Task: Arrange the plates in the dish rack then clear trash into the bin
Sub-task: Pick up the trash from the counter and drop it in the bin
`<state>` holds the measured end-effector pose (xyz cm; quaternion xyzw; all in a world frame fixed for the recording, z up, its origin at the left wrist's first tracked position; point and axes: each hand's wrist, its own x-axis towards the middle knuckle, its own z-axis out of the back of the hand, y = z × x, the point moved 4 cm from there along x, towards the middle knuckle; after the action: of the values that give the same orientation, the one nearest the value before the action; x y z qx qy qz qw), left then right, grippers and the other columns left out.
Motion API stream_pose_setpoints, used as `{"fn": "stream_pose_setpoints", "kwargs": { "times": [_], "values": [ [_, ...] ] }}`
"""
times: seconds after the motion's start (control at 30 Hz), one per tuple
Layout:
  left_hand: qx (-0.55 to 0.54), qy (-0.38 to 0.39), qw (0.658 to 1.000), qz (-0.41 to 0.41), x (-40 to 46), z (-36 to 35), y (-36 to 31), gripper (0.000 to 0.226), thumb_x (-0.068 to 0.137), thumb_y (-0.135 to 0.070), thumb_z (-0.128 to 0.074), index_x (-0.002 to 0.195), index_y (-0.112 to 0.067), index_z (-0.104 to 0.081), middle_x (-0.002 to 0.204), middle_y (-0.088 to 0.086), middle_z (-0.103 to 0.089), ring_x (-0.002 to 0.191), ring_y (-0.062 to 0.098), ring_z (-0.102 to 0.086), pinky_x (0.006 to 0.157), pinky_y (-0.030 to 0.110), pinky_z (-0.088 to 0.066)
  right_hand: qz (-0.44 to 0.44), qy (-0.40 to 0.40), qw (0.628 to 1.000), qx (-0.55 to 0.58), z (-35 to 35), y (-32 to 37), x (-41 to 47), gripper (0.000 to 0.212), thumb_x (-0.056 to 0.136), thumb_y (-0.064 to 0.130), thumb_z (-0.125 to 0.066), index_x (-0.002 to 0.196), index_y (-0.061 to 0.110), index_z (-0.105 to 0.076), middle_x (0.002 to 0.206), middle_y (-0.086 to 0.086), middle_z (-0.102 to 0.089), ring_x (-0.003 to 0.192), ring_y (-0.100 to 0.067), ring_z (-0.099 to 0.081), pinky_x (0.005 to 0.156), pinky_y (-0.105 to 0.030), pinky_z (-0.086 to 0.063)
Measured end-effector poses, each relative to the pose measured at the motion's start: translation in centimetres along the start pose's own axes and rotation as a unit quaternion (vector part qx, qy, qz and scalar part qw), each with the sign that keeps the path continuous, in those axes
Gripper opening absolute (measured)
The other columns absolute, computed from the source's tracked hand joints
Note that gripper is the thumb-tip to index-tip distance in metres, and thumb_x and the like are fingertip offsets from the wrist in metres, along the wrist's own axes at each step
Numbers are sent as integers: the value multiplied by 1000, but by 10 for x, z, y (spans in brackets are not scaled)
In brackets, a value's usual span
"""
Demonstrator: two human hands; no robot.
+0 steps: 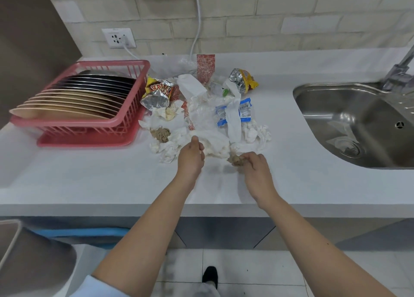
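Several plates [74, 97] stand on edge in the pink dish rack [89, 126] at the left of the counter. A heap of trash [201, 108] lies mid-counter: crumpled white tissues, clear plastic, foil snack bags [156, 93] and a blue-white wrapper [244, 112]. My left hand [191, 158] is closed on the near edge of a white tissue wad [215, 146]. My right hand [255, 164] pinches a crumpled brown paper ball [236, 160] at the heap's front. Another brown wad [160, 134] lies at the heap's left.
A steel sink [351, 126] with a tap [401, 70] is set into the counter at right. A wall socket [118, 38] with a white cable is behind. A grey bin [33, 258] stands on the floor at lower left. My shoe [210, 275] shows below.
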<state>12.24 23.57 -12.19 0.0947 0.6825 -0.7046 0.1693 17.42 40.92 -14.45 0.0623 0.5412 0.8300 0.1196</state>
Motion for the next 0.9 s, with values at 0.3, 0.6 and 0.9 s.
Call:
{"fn": "stream_pose_setpoints", "kwargs": {
  "times": [0.3,0.6,0.9],
  "values": [
    [-39,-65,997,18,-41,87,32,29,105,-28,-29,101,-20,-56,56,-7,-41,36,6,-28,39,19,-19,-94,173,966,166,-72,76,-34,16,86,15,-57,85,14,-41,68,-3,-51,41,-1,-45,52,-23,-33],
    [-71,-225,972,2,-82,222,51,26,101,-20,-27,100,-25,-53,76,-2,-41,53,11,-32,44,22,-27,-86,356,916,162,-191,126,-92,22,100,13,-41,121,20,-45,84,-7,-50,56,-14,-49,49,-25,-43],
    [-56,-349,933,68,-102,381,74,46,98,-7,-38,138,-23,-53,136,12,-38,90,19,-52,97,33,-45,-70,464,875,118,-337,173,-141,27,89,7,-42,115,14,-45,86,-3,-41,67,-14,-39,55,-22,-36]
  ]
}}
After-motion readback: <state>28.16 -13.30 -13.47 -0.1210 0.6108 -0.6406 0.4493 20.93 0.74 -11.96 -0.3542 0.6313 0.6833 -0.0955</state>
